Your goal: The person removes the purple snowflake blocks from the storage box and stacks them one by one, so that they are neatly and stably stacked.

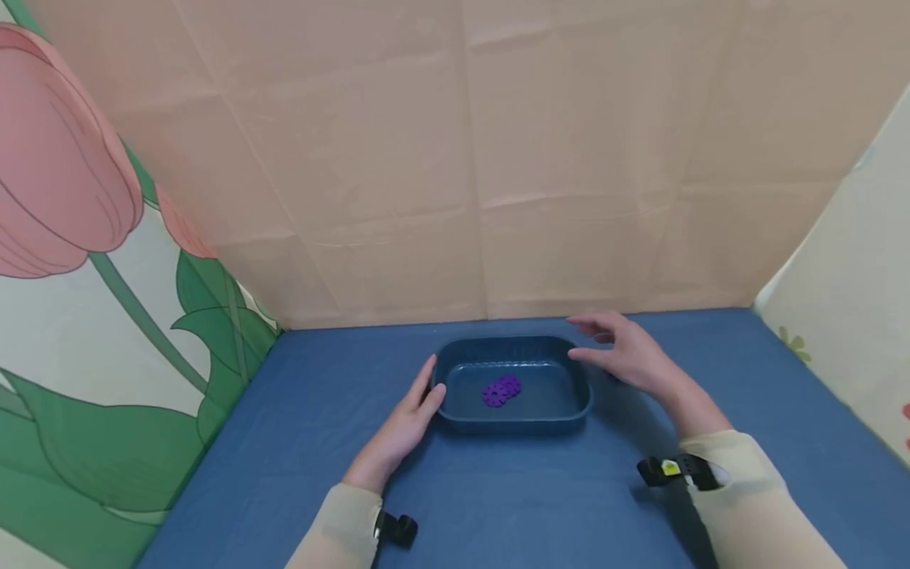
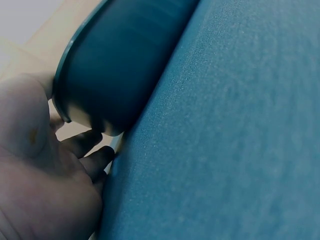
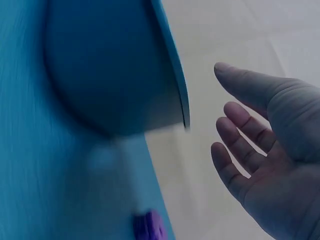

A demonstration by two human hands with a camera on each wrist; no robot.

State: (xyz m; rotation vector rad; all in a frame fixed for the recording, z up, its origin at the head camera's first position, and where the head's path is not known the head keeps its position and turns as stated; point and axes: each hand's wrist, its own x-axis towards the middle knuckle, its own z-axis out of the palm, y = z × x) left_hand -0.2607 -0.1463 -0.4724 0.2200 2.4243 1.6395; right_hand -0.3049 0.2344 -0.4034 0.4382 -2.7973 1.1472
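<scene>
A dark blue tray [image 1: 517,425] with raised walls holds purple snowflake-shaped discs [image 1: 502,390], overlapping on its floor left of the middle. My left hand [image 1: 401,427] grips the tray's left end. Its thumb reaches over the rim, and the fingers lie along the outer wall [image 2: 110,70]. At the far right corner my right hand [image 1: 629,356] hovers with thumb and fingers apart and nothing between them. In the right wrist view this hand [image 3: 270,155] is apart from the tray's rim [image 3: 175,75]. A blurred purple piece [image 3: 150,226] shows on the blue cloth there, outside the tray.
A blue cloth [image 1: 498,506] covers the table. Behind it hangs a creased beige sheet [image 1: 469,158]. To the left stands a wall with painted tulips [image 1: 64,158], and a pale wall [image 1: 853,292] borders the right side. A dark band sits on each wrist.
</scene>
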